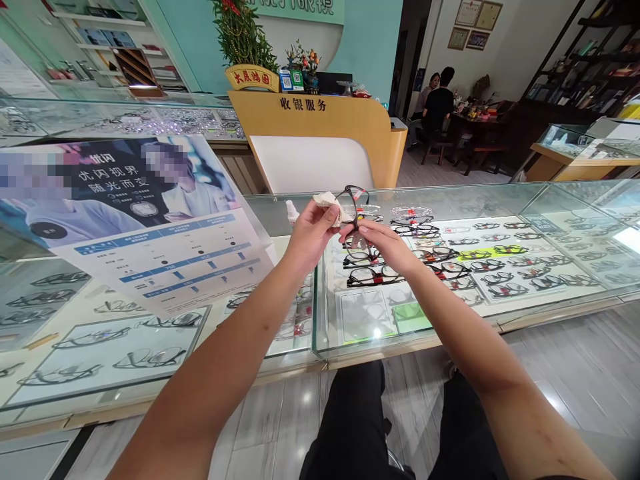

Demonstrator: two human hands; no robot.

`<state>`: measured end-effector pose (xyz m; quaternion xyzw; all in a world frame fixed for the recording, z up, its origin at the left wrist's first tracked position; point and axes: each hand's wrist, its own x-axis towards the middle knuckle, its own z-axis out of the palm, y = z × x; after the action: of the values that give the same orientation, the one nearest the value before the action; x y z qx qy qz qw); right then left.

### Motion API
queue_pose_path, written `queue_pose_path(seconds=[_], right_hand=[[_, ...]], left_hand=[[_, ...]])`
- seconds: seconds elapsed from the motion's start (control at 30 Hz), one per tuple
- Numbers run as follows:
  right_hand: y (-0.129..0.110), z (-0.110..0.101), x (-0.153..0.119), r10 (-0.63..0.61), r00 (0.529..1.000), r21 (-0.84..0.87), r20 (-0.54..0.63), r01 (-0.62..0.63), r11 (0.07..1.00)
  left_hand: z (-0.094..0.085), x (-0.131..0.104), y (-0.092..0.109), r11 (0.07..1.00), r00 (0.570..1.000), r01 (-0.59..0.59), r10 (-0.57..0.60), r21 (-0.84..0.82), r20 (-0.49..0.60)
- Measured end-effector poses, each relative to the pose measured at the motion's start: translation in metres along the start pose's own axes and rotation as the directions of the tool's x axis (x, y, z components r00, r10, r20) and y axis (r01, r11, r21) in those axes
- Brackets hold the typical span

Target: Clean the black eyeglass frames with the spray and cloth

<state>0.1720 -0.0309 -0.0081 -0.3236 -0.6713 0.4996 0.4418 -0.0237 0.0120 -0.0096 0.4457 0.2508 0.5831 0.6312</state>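
Observation:
Above the glass counter, a pair of dark-framed glasses (356, 208) is held up between both hands. My left hand (316, 227) is closed, pinching a pale cloth (331, 203) against the left side of the frame. My right hand (383, 241) is closed with its fingertips on the middle of the frame. A small white bottle (292, 212) stands on the counter just left of my left hand. Rows of glasses (375, 275) lie inside the case below my hands.
A large printed leaflet (165, 233) stands on the counter (327, 357) at the left. More spectacles (150, 358) are displayed under the left glass. Behind is a wooden cashier desk (320, 120). Two people (437, 103) sit at a far table.

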Motion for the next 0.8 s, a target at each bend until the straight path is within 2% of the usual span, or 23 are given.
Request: queue_pose_path(seconds=[0.17,0.4,0.5,0.8], right_hand=[[0.002,-0.003,-0.001,-0.026,0.999,0.010,-0.044,0.027,1.000],[-0.004,-0.001,-0.003,-0.039,0.999,0.063,0.000,0.039,0.997],[-0.008,0.001,-0.004,-0.037,0.999,0.064,0.009,0.036,0.997],[-0.010,0.000,-0.006,-0.086,0.995,-0.024,0.059,0.087,0.996]], left_hand=[[0.005,-0.004,0.007,0.999,0.999,0.014,-0.016,-0.052,-0.043],[-0.004,0.002,0.000,0.991,0.991,-0.114,0.109,0.072,0.075],[-0.007,0.003,-0.003,0.986,0.989,-0.135,0.128,0.101,0.078],[-0.005,0.001,0.001,0.997,0.999,-0.003,0.000,0.077,0.047]])
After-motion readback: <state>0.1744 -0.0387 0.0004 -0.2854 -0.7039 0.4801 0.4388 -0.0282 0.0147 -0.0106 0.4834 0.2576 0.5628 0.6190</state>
